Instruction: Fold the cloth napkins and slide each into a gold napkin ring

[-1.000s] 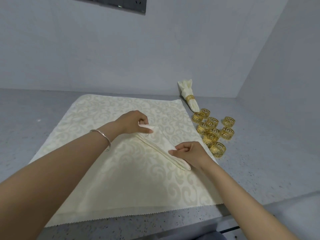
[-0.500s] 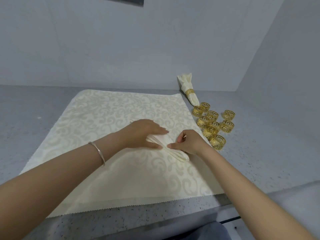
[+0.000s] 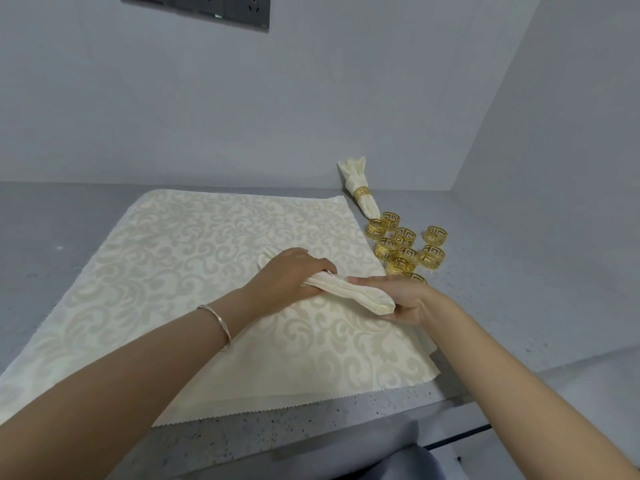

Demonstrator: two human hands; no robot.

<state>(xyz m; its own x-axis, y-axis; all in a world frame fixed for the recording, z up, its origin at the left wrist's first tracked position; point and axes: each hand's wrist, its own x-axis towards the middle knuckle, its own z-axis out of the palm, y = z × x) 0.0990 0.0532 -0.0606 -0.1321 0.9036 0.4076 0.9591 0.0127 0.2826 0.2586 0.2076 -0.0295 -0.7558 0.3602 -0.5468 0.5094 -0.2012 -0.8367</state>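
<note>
A cream napkin (image 3: 349,291) is gathered into a narrow pleated bundle above the stack of flat patterned napkins (image 3: 194,258). My left hand (image 3: 294,275) grips the bundle's far end, fingers curled over it. My right hand (image 3: 401,299) holds the near rounded end from the right, thumb on top. Several gold napkin rings (image 3: 405,251) lie in a cluster to the right of the stack. One finished napkin in a gold ring (image 3: 362,190) lies behind them near the wall.
The grey speckled counter (image 3: 519,289) runs to walls at the back and right. Its front edge lies just below the napkin stack. A dark socket panel (image 3: 207,8) is on the back wall.
The flat folded triangle has been gathered into a tight bundle. Both hands closed round it, the left over its far end and the right under its near end, and lifted it slightly.
</note>
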